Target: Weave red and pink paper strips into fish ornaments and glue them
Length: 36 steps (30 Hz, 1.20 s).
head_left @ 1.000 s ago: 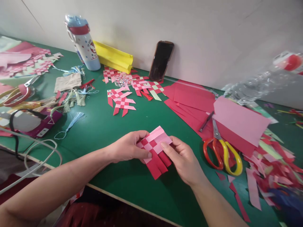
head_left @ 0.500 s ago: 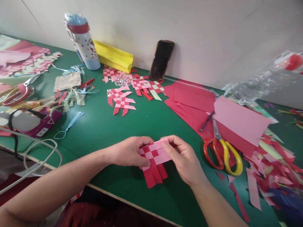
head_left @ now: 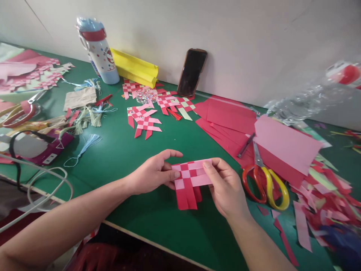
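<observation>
Between my hands is a woven paper piece (head_left: 187, 178) of pink and red strips in a checkered pattern. Its red strips hang down toward me and its pink strips reach to the right. My left hand (head_left: 155, 171) pinches its left edge between thumb and bent fingers, the index finger raised off the paper. With thumb on top and fingers behind, my right hand (head_left: 225, 182) grips the pink strips at their upper right. Beyond the hands lie finished-looking woven paper fish (head_left: 145, 121). Scissors (head_left: 261, 173) with red and yellow handles rest right of my right hand.
Red paper sheets (head_left: 228, 114) and a pink sheet (head_left: 287, 139) lie at right, paper scraps (head_left: 327, 203) beside them. A phone (head_left: 191, 71) leans on the wall. Further left stand a drinking bottle (head_left: 103, 56), tassels (head_left: 86, 146) and a looping white cable (head_left: 69, 180).
The woven paper has shifted right and slightly up, turning more level. My left index finger has lifted off it, and the right hand has moved right with the pink strips.
</observation>
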Available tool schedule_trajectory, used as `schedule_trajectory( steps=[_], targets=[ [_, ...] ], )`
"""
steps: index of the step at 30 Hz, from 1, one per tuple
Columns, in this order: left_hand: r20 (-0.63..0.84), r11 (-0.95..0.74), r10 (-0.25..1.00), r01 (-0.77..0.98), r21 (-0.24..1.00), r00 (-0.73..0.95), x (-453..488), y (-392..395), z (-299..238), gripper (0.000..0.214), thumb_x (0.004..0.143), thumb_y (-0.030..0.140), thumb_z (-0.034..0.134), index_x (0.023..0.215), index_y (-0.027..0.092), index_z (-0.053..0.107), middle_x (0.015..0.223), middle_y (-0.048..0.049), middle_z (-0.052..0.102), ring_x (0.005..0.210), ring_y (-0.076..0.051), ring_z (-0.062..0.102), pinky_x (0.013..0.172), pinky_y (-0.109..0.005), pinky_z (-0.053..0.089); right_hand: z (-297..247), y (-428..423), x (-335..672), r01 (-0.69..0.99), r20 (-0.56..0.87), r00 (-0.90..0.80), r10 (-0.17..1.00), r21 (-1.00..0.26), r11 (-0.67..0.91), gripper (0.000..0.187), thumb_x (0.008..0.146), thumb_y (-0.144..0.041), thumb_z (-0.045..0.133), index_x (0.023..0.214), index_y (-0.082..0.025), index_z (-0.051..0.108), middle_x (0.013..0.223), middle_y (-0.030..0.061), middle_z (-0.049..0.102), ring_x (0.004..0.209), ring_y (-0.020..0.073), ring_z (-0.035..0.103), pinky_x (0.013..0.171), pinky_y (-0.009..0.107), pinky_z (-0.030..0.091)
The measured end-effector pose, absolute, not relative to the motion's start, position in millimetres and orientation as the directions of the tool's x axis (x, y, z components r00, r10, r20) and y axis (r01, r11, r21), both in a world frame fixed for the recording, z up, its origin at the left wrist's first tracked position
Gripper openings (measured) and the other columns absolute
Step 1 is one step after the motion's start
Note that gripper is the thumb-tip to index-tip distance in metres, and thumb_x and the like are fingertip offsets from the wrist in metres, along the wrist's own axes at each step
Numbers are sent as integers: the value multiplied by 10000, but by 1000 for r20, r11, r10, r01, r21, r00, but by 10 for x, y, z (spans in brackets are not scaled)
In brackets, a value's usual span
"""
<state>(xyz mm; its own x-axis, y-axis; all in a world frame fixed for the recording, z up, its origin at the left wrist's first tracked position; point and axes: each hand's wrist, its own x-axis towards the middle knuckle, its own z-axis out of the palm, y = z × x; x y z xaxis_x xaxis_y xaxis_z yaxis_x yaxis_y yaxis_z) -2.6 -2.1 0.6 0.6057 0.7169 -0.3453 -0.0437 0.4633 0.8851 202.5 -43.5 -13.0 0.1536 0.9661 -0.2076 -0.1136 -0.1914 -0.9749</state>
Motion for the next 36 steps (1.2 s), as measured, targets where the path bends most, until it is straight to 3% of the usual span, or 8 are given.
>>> schedule_trajectory(
  steps=[11, 20, 28, 36],
  targets=[
    [-380, 460, 708, 20, 888, 596, -33, -31, 9, 625, 770, 223, 757, 1305, 175, 437, 714, -5, 701, 610, -142, 680, 653, -281, 565, -137, -424, 2011, 10, -147, 214, 966, -988, -152, 325, 821, -538, 672, 867, -225, 595, 775, 29, 704, 682, 193, 654, 641, 332, 544],
    [-366, 493, 709, -53, 868, 603, -19, -22, 14, 804, 769, 170, 737, 1468, 174, 341, 663, 20, 694, 605, -126, 670, 652, -259, 573, -155, -425, 2020, -101, -187, 219, 958, -981, -168, 244, 829, -446, 707, 837, -230, 596, 748, -7, 685, 674, 166, 637, 642, 302, 523],
    [-375, 462, 715, 3, 887, 590, -25, -26, 29, 769, 777, 203, 737, 1455, 173, 374, 671, 22, 694, 594, -124, 668, 659, -269, 578, -139, -418, 2020, -121, -202, 174, 964, -976, -183, 253, 829, -451, 702, 814, -232, 577, 749, -8, 689, 655, 164, 629, 622, 293, 512],
    [-309, 423, 749, -64, 904, 587, -21, -31, -2, 733, 838, 263, 693, 1464, 156, 327, 667, 18, 667, 652, -147, 679, 692, -305, 588, -153, -420, 2028, -136, -208, 179, 962, -973, -186, 238, 825, -435, 708, 807, -234, 583, 738, -9, 684, 640, 165, 618, 600, 291, 494]
  ],
)
